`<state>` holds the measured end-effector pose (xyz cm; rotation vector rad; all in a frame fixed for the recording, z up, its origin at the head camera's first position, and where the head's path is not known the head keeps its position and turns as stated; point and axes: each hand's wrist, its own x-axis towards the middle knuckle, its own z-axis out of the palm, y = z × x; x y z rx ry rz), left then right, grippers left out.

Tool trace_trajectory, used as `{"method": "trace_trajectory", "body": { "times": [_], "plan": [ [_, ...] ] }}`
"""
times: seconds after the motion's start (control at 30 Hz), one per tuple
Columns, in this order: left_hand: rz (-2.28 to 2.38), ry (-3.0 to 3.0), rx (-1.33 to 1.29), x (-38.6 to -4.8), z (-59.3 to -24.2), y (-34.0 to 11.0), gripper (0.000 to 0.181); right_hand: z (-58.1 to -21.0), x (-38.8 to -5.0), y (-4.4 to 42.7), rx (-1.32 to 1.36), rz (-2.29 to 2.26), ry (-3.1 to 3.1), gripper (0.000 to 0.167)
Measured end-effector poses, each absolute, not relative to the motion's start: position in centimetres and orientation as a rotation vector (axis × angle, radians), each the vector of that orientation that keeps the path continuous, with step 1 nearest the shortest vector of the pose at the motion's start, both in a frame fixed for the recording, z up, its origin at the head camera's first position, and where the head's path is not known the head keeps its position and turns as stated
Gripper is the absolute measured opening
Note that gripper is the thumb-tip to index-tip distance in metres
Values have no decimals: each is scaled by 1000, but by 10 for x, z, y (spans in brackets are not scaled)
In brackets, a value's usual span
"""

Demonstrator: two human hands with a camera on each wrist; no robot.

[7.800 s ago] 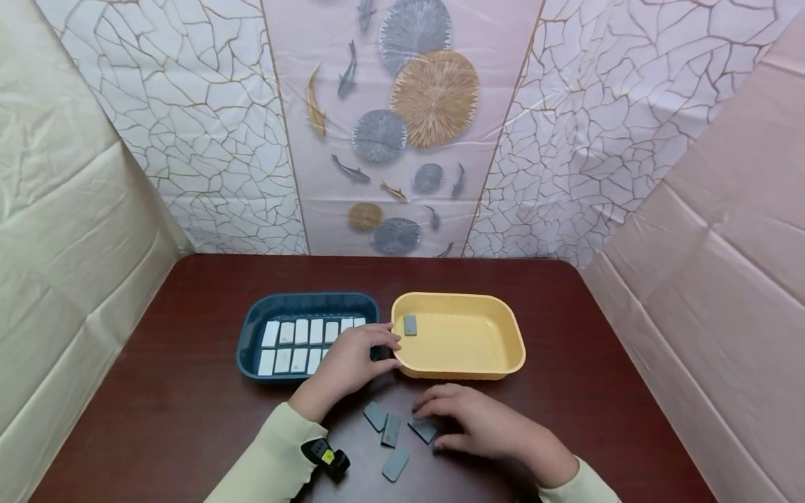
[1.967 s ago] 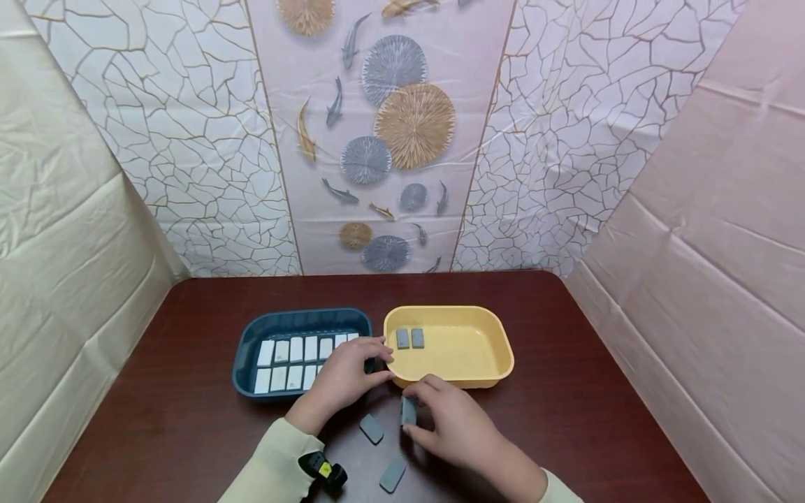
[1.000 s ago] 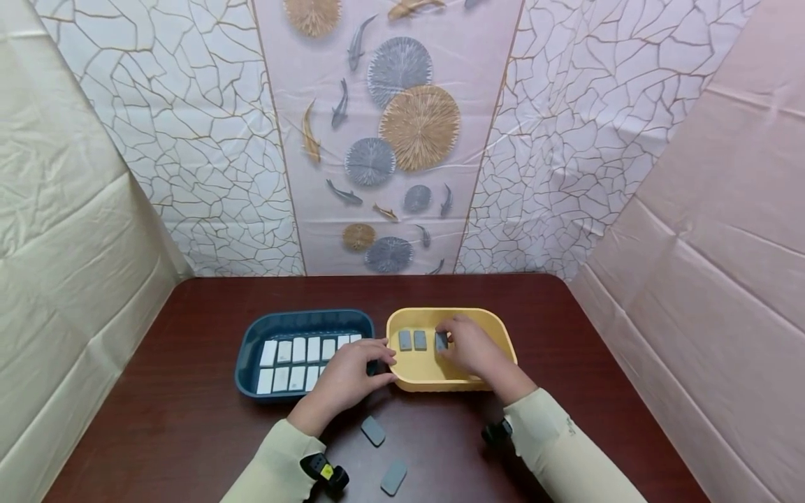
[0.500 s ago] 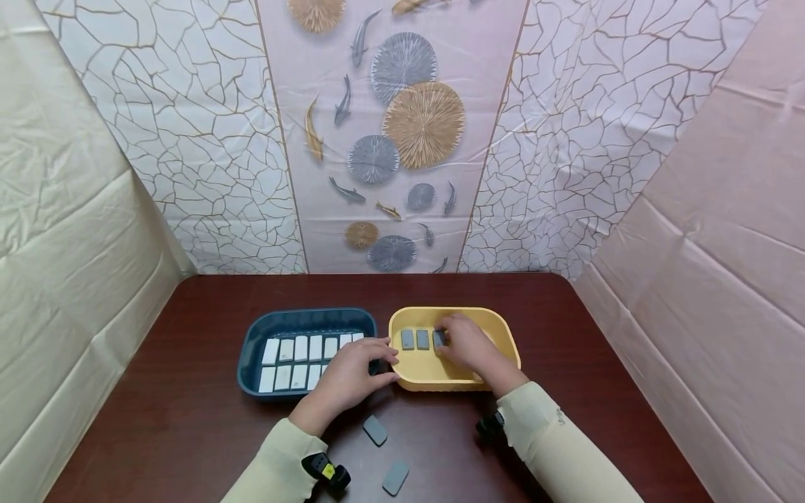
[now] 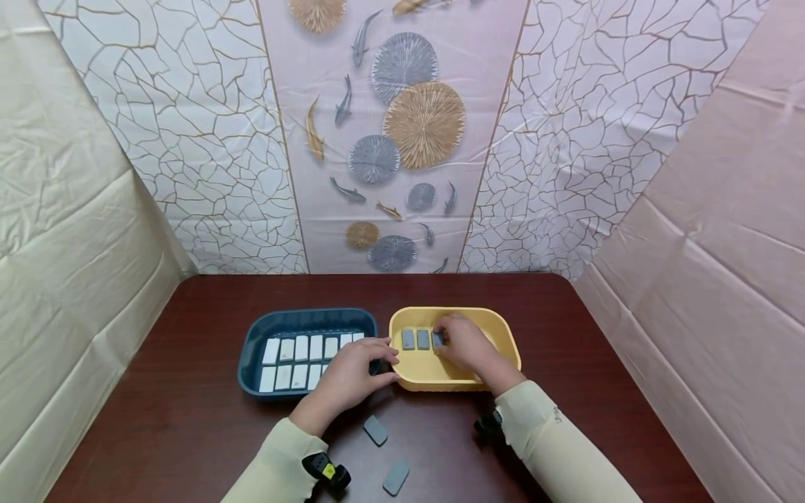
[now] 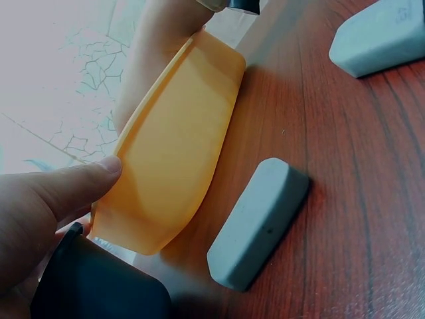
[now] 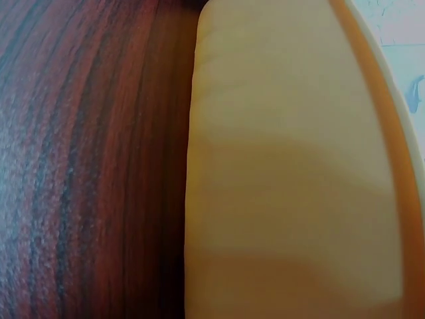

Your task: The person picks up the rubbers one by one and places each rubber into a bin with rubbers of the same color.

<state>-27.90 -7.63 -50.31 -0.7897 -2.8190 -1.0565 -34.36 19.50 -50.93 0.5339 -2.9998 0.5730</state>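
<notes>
My right hand (image 5: 464, 342) is inside the yellow tray (image 5: 453, 385), pinching a grey eraser (image 5: 437, 340) between thumb and fingers; part of it is hidden by the fingers. Two more grey erasers stand just left of it, the nearer one (image 5: 423, 340) and the outer one (image 5: 408, 340), forming a row. At the tray's front left corner, my left hand (image 5: 349, 367) holds the rim. The left wrist view shows its thumb (image 6: 99, 174) on the tray's edge. The right wrist view shows only the tray's outer wall (image 7: 292, 166) and the tabletop, with no fingers.
A dark blue tray (image 5: 302, 312) to the left holds two rows of white erasers (image 5: 302, 347), partly behind my left hand. On the brown table (image 5: 189, 391) before me lie two grey erasers, one farther (image 5: 375, 430) and one nearer (image 5: 395, 478).
My right hand picked up a grey eraser from the table, carried it into the yellow tray and slid it left beside the other two. My left hand stays at the rim.
</notes>
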Motion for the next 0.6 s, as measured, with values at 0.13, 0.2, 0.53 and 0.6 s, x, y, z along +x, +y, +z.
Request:
{"method": "trace_trajectory", "body": {
  "times": [0.13,0.2,0.53,0.6],
  "plan": [
    [-1056,-2820,-788,-279,-503,-76,28,-508,-343,195,539,574,-3005,27],
    [-1053,-2819,-786,-279,-503,-77,28,-508,-343,195,549,572,-3001,27],
    [-1032,-2814,-814,-282,-507,-77,25,-484,-306,193,678,636,-2854,23],
    [-1033,-2811,-817,-282,-505,-78,24,-474,-287,188,764,641,-2786,22]
  ]
}}
